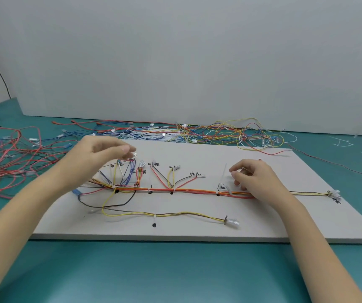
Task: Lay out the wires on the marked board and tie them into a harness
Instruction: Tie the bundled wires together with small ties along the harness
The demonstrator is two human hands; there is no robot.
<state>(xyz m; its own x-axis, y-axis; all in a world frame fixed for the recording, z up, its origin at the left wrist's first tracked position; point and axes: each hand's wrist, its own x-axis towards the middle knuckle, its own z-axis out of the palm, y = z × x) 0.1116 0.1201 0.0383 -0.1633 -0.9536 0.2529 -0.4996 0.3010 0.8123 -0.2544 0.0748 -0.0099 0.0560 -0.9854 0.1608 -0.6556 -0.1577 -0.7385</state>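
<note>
A white marked board [263,217] lies on the teal table. Along it runs a red, orange and yellow wire trunk [188,190], tied with white zip ties, with branches fanning up to handwritten labels. A looser yellow and brown branch [175,214] ends in a clear connector [232,221]. My left hand [101,152] hovers over the left branches, its blurred fingertips right beside a metal terminal [134,156]; a grip is unclear. My right hand [254,176] rests on the trunk with loosely curled fingers, just right of a zip tie [221,186] whose tail sticks up.
Loose red and black wires [11,162] are heaped at the left of the table. A tangle of blue, yellow and red wires [197,132] lies behind the board against a white wall. Spare zip ties [344,144] are scattered at the right.
</note>
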